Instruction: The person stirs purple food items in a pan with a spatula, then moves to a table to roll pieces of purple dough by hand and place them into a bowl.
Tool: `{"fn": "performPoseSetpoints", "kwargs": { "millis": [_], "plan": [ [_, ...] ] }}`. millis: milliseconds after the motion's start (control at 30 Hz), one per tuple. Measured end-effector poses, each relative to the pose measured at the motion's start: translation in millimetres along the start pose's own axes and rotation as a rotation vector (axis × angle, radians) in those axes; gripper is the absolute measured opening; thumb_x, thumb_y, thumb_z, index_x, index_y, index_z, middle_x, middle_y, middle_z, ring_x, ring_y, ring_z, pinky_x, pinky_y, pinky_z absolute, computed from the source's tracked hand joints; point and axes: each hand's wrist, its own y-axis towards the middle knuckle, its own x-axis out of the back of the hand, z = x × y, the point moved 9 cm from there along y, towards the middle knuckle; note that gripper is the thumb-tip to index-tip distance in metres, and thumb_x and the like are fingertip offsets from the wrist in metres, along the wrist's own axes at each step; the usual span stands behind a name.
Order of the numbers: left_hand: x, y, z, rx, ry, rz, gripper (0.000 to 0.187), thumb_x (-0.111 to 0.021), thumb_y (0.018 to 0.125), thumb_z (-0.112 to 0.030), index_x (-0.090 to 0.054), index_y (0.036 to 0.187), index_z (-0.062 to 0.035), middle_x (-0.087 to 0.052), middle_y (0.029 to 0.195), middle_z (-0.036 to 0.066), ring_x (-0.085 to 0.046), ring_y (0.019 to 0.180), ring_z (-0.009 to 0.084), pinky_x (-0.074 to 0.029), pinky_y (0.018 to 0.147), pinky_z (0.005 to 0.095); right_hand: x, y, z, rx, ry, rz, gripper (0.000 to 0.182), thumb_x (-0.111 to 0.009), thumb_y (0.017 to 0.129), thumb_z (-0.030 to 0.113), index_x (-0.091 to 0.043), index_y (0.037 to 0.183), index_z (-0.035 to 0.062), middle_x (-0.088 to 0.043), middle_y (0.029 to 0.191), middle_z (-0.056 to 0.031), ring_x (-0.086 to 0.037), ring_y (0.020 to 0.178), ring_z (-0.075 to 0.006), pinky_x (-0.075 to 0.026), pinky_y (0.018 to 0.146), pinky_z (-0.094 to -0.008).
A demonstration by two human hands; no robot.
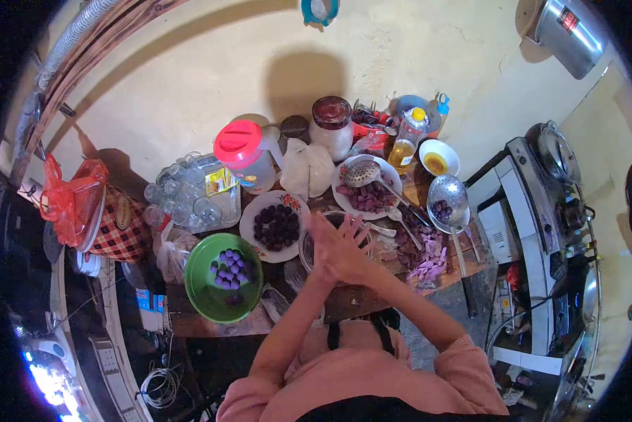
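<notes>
My left hand point(321, 256) and my right hand point(348, 261) are palm against palm, crossing each other, with fingers stretched out. Motion smears the fingertips, and whatever lies between the palms, if anything, is hidden. Below them is a glass bowl point(306, 251), its contents mostly covered by the hands. To the left, a floral-rimmed plate point(250, 245) holds dark purple balls point(276, 226). A green basin point(198, 285) nearer me contains lighter purple balls point(230, 269). Right of my hands lie purple chunks on a plate point(393, 176) with a skimmer point(362, 172), and purple peelings point(428, 264).
Behind stand a pink-lidded jug point(240, 148), a white plastic bag point(306, 167), a large jar point(331, 133) and an oil bottle point(405, 148). A tray of glasses point(189, 188) sits left. A knife point(467, 288) and second skimmer point(448, 193) lie right, near a stove point(531, 179).
</notes>
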Motion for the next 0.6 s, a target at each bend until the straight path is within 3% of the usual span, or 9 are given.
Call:
{"fn": "performPoseSetpoints", "kwargs": {
  "millis": [133, 233, 300, 333, 367, 400, 500, 600],
  "plan": [
    [-25.4, -5.0, -4.8, 0.102, -0.168, -0.111, 0.071, -0.029, 0.080, -0.062, -0.027, 0.131, -0.0121, -0.038, 0.128, 0.005, -0.033, 0.119, 0.0242, -0.023, 0.099, 0.0459, 44.6, 16.0, -15.8, 0.121, 0.923, -0.247, 0.073, -0.020, 0.084, 0.059, -0.001, 0.137, 0.0114, -0.015, 0.141, -0.0048, -0.012, 0.130, -0.0226, 0.002, 0.102, -0.0478],
    [-20.6, -5.8, -0.5, 0.155, -0.228, -0.129, 0.071, -0.030, 0.081, -0.061, -0.027, 0.130, -0.0102, -0.040, 0.127, 0.004, -0.033, 0.120, 0.0240, -0.023, 0.099, 0.0455, 85.1, 17.6, -14.3, 0.191, 0.967, -0.414, 0.065, -0.018, 0.088, 0.052, -0.004, 0.137, 0.0104, -0.014, 0.141, -0.0077, -0.013, 0.130, -0.0237, 0.001, 0.102, -0.0467],
    [-28.5, -8.1, 2.9, 0.189, -0.183, -0.158, 0.069, -0.032, 0.081, -0.060, -0.028, 0.130, -0.0117, -0.041, 0.126, 0.003, -0.034, 0.119, 0.0237, -0.024, 0.099, 0.0451, 84.4, 15.8, -2.9, 0.085, 0.376, -0.400, 0.061, -0.019, 0.089, 0.047, -0.007, 0.136, 0.0100, -0.014, 0.141, -0.0098, -0.013, 0.129, -0.0262, 0.000, 0.102, -0.0476],
    [-38.1, -3.2, 2.7, 0.126, -0.179, -0.047, 0.069, -0.032, 0.081, -0.059, -0.027, 0.131, -0.0126, -0.040, 0.127, 0.002, -0.034, 0.119, 0.0245, -0.024, 0.099, 0.0460, 79.7, 15.1, 1.9, 0.030, 0.081, -0.384, 0.059, -0.019, 0.089, 0.044, -0.009, 0.136, 0.0098, -0.014, 0.141, -0.0108, -0.013, 0.129, -0.0275, 0.000, 0.102, -0.0480],
    [-47.3, 1.2, 5.6, 0.062, -0.173, 0.064, 0.068, -0.032, 0.081, -0.059, -0.026, 0.131, -0.0134, -0.039, 0.128, 0.001, -0.034, 0.119, 0.0252, -0.024, 0.099, 0.0469, 58.6, 16.1, 4.6, 0.063, -0.269, -0.369, 0.061, -0.039, 0.085, 0.031, -0.013, 0.135, 0.0072, -0.014, 0.140, -0.0118, -0.014, 0.129, -0.0321, -0.010, 0.098, -0.0568],
    [-56.7, 2.3, 3.8, -0.005, -0.167, 0.175, 0.067, -0.032, 0.082, -0.059, -0.026, 0.132, -0.0143, -0.038, 0.130, 0.001, -0.033, 0.119, 0.0260, -0.024, 0.098, 0.0478, 45.7, 9.7, 16.1, 0.078, -0.324, -0.366, 0.059, -0.035, 0.085, 0.034, -0.015, 0.135, 0.0085, -0.014, 0.140, -0.0119, -0.013, 0.128, -0.0333, -0.006, 0.099, -0.0561],
    [-45.2, -2.2, -9.1, -0.060, -0.066, -0.002, 0.068, -0.032, 0.081, -0.059, -0.023, 0.133, -0.0155, -0.033, 0.132, 0.000, -0.031, 0.120, 0.0273, -0.024, 0.098, 0.0497, 38.5, -8.4, 72.4, 0.285, -0.286, -0.263, 0.059, -0.031, 0.084, 0.043, -0.021, 0.135, 0.0161, -0.014, 0.140, -0.0127, -0.008, 0.128, -0.0378, 0.002, 0.098, -0.0572],
    [-31.0, -15.5, -19.4, -0.114, 0.024, -0.188, 0.070, -0.032, 0.081, -0.059, -0.020, 0.134, -0.0167, -0.029, 0.135, -0.001, -0.029, 0.121, 0.0287, -0.024, 0.097, 0.0517, 23.7, -3.0, 44.5, 0.121, -0.895, -0.212, 0.060, -0.034, 0.082, 0.044, -0.023, 0.134, 0.0177, -0.013, 0.141, -0.0126, -0.007, 0.128, -0.0383, 0.002, 0.098, -0.0577]
  ]
}}
